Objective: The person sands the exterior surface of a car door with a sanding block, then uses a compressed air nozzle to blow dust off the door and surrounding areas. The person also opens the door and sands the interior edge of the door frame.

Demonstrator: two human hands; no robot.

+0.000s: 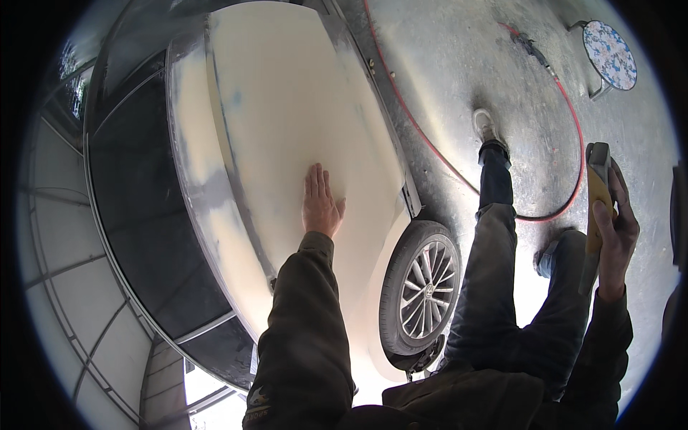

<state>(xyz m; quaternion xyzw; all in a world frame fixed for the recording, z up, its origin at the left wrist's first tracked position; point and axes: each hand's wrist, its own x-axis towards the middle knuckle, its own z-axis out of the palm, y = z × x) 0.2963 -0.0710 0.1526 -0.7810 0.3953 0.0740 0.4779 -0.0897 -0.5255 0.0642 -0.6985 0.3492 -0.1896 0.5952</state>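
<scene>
My left hand (322, 203) lies flat against the side panel (287, 93) of a car, fingers stretched out and held close together. A smooth cream coat covers this panel, with faint blue and grey patches near its edges. My right hand (618, 240) is raised away from the car at the right, fingers wrapped round a long hand sanding block (596, 188) with a yellow body and grey parts. The block is upright, its underside only partly visible. Just right of the panel is the rear or front wheel (423, 287); which one, I cannot tell.
The dark car windows (147, 172) curve along the left. A red air hose (573, 129) loops over the concrete floor, ending at a dark air tool (532, 49). A small stool (609, 56) with a flowered seat stands at the far right. My legs stand beside the wheel.
</scene>
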